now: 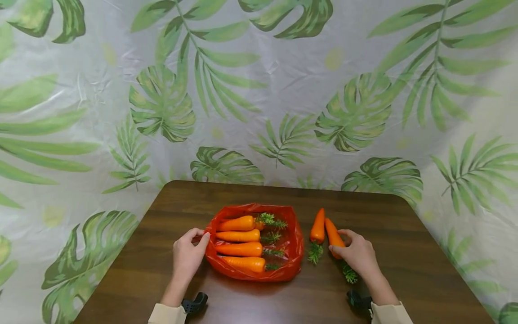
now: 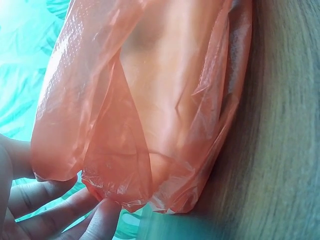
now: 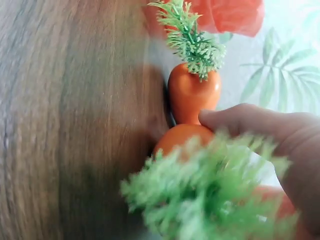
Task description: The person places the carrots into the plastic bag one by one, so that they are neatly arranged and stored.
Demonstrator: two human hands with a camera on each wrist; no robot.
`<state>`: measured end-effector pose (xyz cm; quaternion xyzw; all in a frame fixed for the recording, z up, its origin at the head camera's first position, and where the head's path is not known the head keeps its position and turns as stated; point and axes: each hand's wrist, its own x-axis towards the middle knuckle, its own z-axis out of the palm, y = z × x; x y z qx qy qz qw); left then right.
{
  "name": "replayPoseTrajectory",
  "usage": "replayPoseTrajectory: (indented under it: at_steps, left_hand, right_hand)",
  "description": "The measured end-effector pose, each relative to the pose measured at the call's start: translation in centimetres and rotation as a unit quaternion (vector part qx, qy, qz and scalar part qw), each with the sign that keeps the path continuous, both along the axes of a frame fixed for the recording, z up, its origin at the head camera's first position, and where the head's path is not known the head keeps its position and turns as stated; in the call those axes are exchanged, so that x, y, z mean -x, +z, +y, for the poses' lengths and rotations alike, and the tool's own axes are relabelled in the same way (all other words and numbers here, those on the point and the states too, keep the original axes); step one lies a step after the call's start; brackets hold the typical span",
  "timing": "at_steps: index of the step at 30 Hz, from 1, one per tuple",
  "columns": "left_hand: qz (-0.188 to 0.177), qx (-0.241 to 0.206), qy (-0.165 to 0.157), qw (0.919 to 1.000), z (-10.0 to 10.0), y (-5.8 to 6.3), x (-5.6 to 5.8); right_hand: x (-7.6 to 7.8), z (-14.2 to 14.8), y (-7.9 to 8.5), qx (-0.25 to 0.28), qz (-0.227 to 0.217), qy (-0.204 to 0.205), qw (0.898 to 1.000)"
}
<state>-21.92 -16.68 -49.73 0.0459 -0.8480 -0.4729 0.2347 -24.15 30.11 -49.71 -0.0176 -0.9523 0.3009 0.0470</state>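
An open red plastic bag [image 1: 279, 275] lies on the table with several orange carrots [image 1: 238, 249] inside, their green tops toward the right. My left hand [image 1: 188, 249] pinches the bag's left rim between thumb and fingers; the left wrist view shows the thin plastic [image 2: 115, 130] bunched at the fingertips [image 2: 104, 215]. To the right of the bag, my right hand [image 1: 360, 254] grips a carrot [image 1: 332, 230] near its leafy end, tip pointing away. A second loose carrot [image 1: 318, 227] lies just left of it. In the right wrist view, leafy greens [image 3: 200, 195] partly hide the gripped carrot [image 3: 182, 137].
The brown wooden table [image 1: 408, 252] has rounded far corners. Behind it hangs a pale sheet [image 1: 291, 90] printed with green leaves. Dark straps with devices [image 1: 195, 303] sit at both wrists, beside light sleeves.
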Motion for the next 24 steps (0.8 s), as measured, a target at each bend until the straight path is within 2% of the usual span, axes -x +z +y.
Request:
replayPoseTrajectory:
  at_steps: [10, 17, 24]
  left_hand:
    - [-0.008, 0.002, -0.002, 1.0, -0.09, 0.17, -0.16]
    - [-0.015, -0.005, -0.004, 0.9999, -0.12, 0.31, -0.17]
    - [-0.009, -0.003, -0.003, 1.0, -0.05, 0.29, -0.31]
  right_hand:
    - [-0.36, 0.14, 0.44, 0.012, 0.026, -0.021, 0.999]
    - [-0.16, -0.31, 0.57, 0.025, 0.059, -0.027, 0.998]
    - [-0.33, -0.85, 0.85, 0.039, 0.087, -0.019, 0.995]
